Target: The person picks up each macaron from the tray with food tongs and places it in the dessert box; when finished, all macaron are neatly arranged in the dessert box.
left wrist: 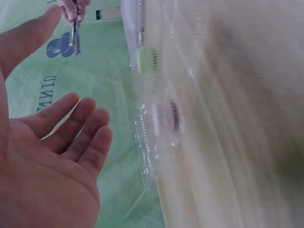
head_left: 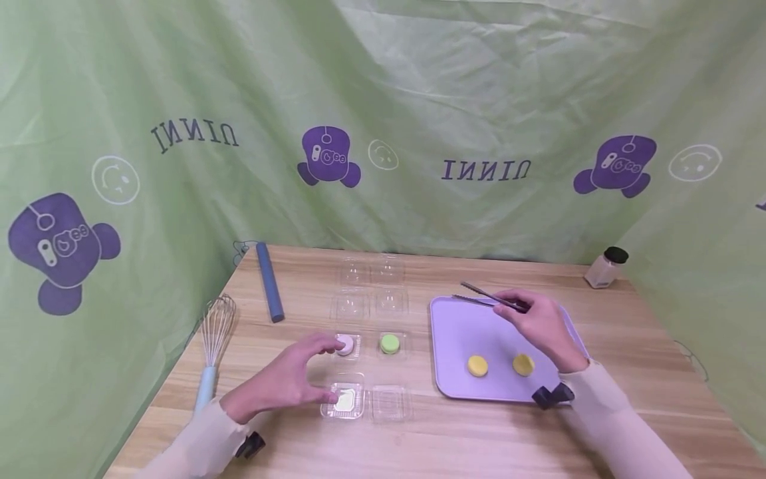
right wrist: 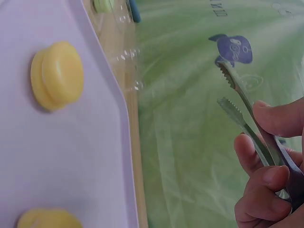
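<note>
My right hand (head_left: 538, 326) grips metal tongs (right wrist: 256, 123) above the purple tray (head_left: 449, 386); the serrated tips stand apart with nothing between them. Two yellow macarons (head_left: 477, 366) lie on that tray. My left hand (head_left: 287, 374) is held with its fingers spread over the clear plastic boxes, nothing in its palm in the left wrist view. Its fingertips overlap a pale pink macaron (head_left: 345, 345) sitting in one box. To the right, a green macaron (head_left: 389, 344) sits in another box. The thumb reaches over a nearer clear box (head_left: 342, 411) with a whitish square inside.
More clear plastic boxes (head_left: 391, 303) stand in rows toward the back. On the left lie a whisk (head_left: 217, 332) with a light blue handle and a blue rod (head_left: 270, 283). A black-lidded jar (head_left: 606, 268) stands at the back right, before a green curtain (head_left: 419, 213).
</note>
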`<control>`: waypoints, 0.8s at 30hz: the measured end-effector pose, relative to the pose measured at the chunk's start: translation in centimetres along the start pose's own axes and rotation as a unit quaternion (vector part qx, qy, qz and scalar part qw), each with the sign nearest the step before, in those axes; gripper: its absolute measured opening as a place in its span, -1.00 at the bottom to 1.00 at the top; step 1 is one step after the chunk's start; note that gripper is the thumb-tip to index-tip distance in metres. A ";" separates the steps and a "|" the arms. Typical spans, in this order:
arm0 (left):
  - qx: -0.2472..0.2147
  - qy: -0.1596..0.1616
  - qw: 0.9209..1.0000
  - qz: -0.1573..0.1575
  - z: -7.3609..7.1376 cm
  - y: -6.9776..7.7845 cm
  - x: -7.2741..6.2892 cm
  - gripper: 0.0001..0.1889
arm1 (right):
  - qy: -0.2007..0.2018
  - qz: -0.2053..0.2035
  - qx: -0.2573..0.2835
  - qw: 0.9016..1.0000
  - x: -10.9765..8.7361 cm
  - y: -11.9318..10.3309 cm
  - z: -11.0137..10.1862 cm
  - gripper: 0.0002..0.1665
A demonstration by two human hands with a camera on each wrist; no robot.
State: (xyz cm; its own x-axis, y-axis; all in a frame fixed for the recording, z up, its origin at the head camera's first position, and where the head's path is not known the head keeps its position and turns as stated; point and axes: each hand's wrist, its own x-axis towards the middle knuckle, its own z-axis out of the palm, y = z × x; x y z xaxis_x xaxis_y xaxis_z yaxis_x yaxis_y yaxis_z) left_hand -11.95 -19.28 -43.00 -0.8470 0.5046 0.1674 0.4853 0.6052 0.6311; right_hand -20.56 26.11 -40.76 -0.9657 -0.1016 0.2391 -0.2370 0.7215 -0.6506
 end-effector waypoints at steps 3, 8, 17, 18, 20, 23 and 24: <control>-0.003 -0.020 1.000 -0.012 0.3 -0.2 -0.5 -0.10 | 0.016 0.002 0.003 1.000 -0.4 0.7 -0.9 -0.65; -0.015 -0.048 0.998 -0.038 0.8 -0.3 -0.9 -0.05 | 0.050 0.000 0.021 0.999 -1.0 1.8 -2.3 -0.67; -0.016 -0.063 0.996 -0.059 1.6 -0.3 -1.3 -0.03 | 0.005 0.011 -0.001 1.000 -2.3 3.6 -3.8 -0.68; -0.013 -0.063 0.996 -0.060 1.6 -0.4 -1.3 -0.03 | -0.004 0.015 -0.001 1.000 -2.4 3.7 -4.0 -0.67; -0.003 -0.064 0.996 -0.062 1.8 -0.5 -1.4 -0.04 | -0.025 0.024 -0.002 0.999 -2.7 4.0 -4.2 -0.66; 0.009 -0.067 0.996 -0.061 2.0 -0.6 -1.5 -0.05 | -0.050 0.028 0.003 0.998 -3.1 4.2 -4.2 -0.67; 0.012 -0.067 0.996 -0.061 2.1 -0.6 -1.5 -0.05 | -0.056 0.024 0.000 0.998 -3.2 4.3 -4.1 -0.68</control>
State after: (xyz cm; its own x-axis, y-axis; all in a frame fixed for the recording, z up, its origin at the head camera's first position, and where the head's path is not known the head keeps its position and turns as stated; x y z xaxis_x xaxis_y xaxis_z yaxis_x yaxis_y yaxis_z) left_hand -10.52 -19.14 -45.23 -0.8639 0.5035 -0.0136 0.3867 0.6803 0.6226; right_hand -18.09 32.36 -41.38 -0.9818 -0.1428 0.1256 -0.1901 0.7270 -0.6598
